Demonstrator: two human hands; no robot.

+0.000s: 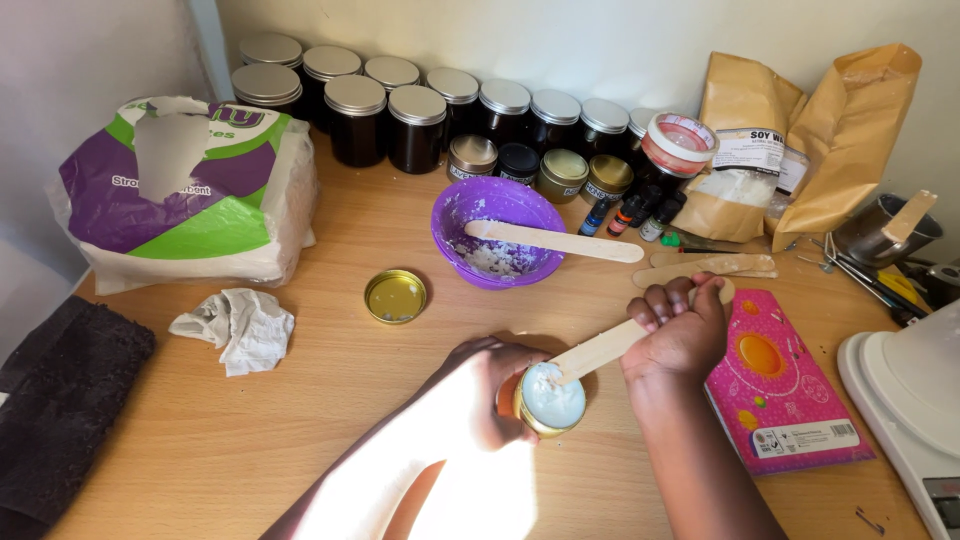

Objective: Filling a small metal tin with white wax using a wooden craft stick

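Observation:
My left hand (478, 398) grips a small gold tin (549, 400) filled with pale white wax, tilted toward me on the wooden table. My right hand (682, 333) holds a flat wooden stick (598, 351) whose tip rests on the wax surface. The tin's gold lid (395, 296) lies flat on the table to the left. Behind the tin, a purple bowl (497, 232) holds white wax remains and another wooden stick (555, 241) across its rim.
Rows of dark jars with silver lids (415, 112) line the back wall, with small tins and little bottles (628, 212) in front. Brown paper bags (790, 140) stand back right. A paper-towel pack (185, 190), crumpled tissue (235, 326), pink booklet (780, 390), white scale (910, 395).

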